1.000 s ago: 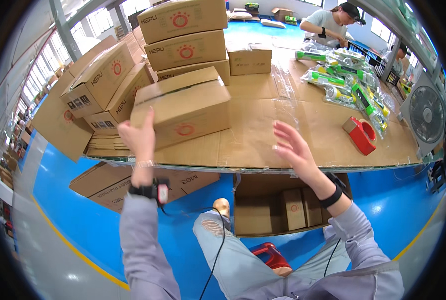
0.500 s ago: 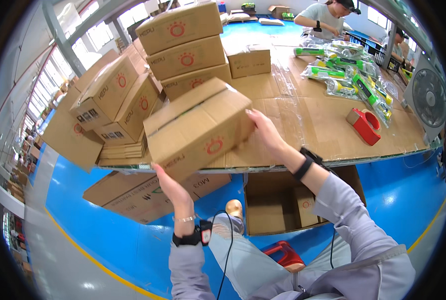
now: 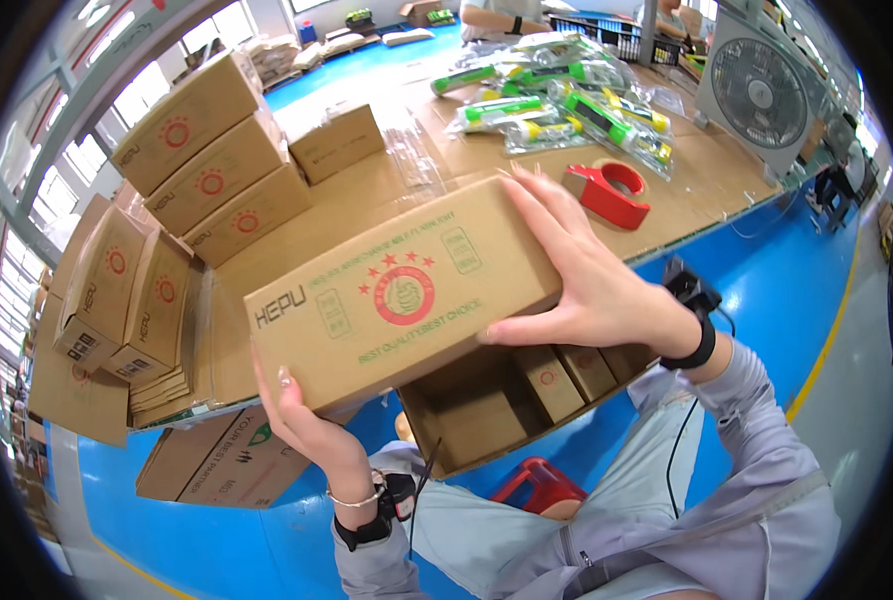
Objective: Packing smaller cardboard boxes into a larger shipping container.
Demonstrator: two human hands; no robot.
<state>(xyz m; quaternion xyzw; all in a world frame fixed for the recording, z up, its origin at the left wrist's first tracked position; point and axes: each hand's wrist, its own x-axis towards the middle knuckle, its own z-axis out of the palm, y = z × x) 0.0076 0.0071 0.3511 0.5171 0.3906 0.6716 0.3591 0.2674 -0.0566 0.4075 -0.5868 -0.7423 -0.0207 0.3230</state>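
Box (image 3: 406, 295) of brown card is pinched between your left hand (image 3: 316, 425) and your right hand (image 3: 601, 275), at the near edge of the table (image 3: 221, 340). Your left hand grips its lower left corner. Your right hand is spread wide, thumb low, fingers at the top right corner. Lower down is a big open carton (image 3: 466, 430) with small boxes (image 3: 551, 385) inside. A red tape holder (image 3: 606, 195) lies on the table.

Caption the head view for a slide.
Left hand and right hand hold a printed cardboard box at a cardboard-covered worktable.
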